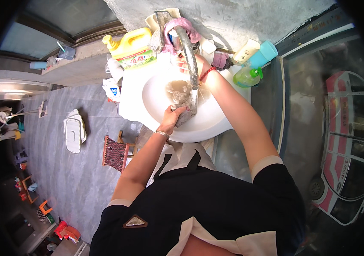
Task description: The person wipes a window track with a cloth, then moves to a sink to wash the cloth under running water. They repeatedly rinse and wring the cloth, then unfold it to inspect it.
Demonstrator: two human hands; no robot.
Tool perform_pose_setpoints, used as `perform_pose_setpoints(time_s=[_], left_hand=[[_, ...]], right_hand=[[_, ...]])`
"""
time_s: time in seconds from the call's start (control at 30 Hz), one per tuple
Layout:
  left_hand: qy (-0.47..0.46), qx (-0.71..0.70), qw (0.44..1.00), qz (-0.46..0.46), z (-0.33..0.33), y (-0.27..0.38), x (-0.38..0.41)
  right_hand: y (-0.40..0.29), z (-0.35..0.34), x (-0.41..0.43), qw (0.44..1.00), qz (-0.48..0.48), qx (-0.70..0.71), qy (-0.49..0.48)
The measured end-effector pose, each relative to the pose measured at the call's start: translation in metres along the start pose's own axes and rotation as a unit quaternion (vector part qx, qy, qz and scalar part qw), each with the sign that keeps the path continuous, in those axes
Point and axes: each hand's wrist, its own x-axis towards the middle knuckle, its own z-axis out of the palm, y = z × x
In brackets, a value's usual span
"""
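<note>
My left hand grips a wet grey cloth inside the near part of a white washbasin. A curved, worn metal faucet arches over the bowl, and water streams from its spout beside the cloth. Murky water lies in the bowl. My right hand reaches behind the spout at the faucet's base. Part of it is hidden by the spout and washed out by glare, so its grip cannot be made out. A pink cloth hangs over the faucet's top.
A yellow detergent jug stands at the back left of the basin. On the right are a green pump bottle, a cream bottle and a light-blue container. A folding stool stands on the floor to the left.
</note>
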Motion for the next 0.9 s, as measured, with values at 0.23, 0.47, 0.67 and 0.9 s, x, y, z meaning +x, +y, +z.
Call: perform_pose_setpoints(time_s=[0.23, 0.47, 0.67, 0.9], left_hand=[[-0.002, -0.075, 0.997, 0.005, -0.017, -0.013, -0.007], [0.015, -0.016, 0.996, 0.087, -0.019, -0.024, -0.001], [0.150, 0.486, 0.792, 0.337, -0.021, -0.027, -0.008], [0.132, 0.506, 0.760, 0.385, -0.019, -0.027, -0.010]], right_hand=[[0.014, -0.033, 0.016, 0.997, -0.035, -0.036, -0.066], [0.065, -0.109, 0.002, 0.946, 0.025, -0.324, -0.021], [0.180, -0.170, 0.044, 0.667, -0.226, -0.709, 0.042], [0.197, -0.181, 0.097, 0.605, -0.180, -0.774, 0.056]])
